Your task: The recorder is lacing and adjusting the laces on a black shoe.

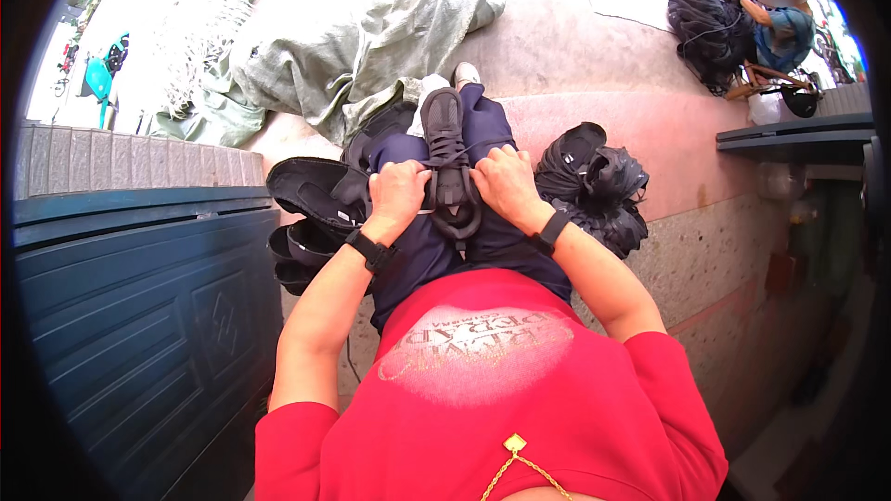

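A black lace-up shoe upper (446,134) lies along my lap between my thighs, toe pointing away and its padded collar toward me. Dark laces cross its middle. At its left side my left hand (399,193) is closed, pinching a shoelace close to the eyelets. My right hand (507,184) is likewise closed at the right side, with a lace running to its fingers. The exact ends of the laces are hidden by my fingers. Left of my legs, more black shoe uppers (318,193) are piled; to the right sits another bunch of black uppers (594,187).
Grey-green woven sacking (357,37) spreads over the ground ahead. A blue panelled door (139,315) stands at the left, and a dark blue ledge (794,136) juts in at the right. Far right, a seated person (784,37) handles a dark heap (710,28).
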The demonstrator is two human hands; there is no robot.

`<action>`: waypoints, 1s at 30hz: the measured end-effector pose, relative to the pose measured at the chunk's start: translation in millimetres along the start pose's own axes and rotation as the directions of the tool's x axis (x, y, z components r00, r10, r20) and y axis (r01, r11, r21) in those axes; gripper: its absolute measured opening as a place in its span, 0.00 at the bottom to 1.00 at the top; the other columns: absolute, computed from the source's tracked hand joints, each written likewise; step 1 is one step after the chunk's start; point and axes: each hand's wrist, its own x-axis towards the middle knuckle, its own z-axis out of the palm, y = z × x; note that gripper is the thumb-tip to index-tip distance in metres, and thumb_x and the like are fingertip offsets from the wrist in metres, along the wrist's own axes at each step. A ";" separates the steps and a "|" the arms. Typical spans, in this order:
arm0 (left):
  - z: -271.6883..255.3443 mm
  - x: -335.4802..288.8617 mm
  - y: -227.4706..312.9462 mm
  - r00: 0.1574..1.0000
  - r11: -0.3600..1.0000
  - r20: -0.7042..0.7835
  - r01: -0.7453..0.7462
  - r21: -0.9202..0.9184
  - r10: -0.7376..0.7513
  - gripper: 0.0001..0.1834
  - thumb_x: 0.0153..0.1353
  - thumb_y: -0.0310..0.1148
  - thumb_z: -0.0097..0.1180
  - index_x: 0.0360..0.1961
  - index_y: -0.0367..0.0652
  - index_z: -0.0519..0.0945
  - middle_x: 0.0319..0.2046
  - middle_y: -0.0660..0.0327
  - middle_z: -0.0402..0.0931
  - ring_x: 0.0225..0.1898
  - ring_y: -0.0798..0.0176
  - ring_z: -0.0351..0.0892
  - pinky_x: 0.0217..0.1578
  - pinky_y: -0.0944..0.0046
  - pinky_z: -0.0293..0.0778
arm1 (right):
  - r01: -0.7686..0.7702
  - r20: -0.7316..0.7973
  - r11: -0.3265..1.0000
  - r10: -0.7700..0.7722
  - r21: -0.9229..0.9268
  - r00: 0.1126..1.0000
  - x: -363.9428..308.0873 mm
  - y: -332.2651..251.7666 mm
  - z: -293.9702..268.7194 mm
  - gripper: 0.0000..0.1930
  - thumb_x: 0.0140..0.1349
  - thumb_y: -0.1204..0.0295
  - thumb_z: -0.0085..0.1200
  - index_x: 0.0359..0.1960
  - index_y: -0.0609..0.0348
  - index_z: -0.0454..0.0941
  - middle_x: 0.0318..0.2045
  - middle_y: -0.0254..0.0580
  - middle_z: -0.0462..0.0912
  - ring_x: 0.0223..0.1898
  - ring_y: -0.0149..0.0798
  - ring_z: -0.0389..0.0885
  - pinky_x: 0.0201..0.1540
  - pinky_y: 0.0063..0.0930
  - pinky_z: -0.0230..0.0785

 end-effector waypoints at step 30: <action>-0.4 35.3 19.2 0.917 0.935 -0.190 -0.355 0.007 0.350 0.09 0.44 0.28 0.57 0.23 0.41 0.68 0.21 0.57 0.68 0.29 0.51 0.69 0.30 0.56 0.67 | 0.247 -0.081 0.959 -0.259 -0.140 0.962 -0.2 -3.7 4.2 0.07 0.45 0.74 0.47 0.29 0.55 0.72 0.28 0.38 0.72 0.34 0.39 0.70 0.41 0.36 0.59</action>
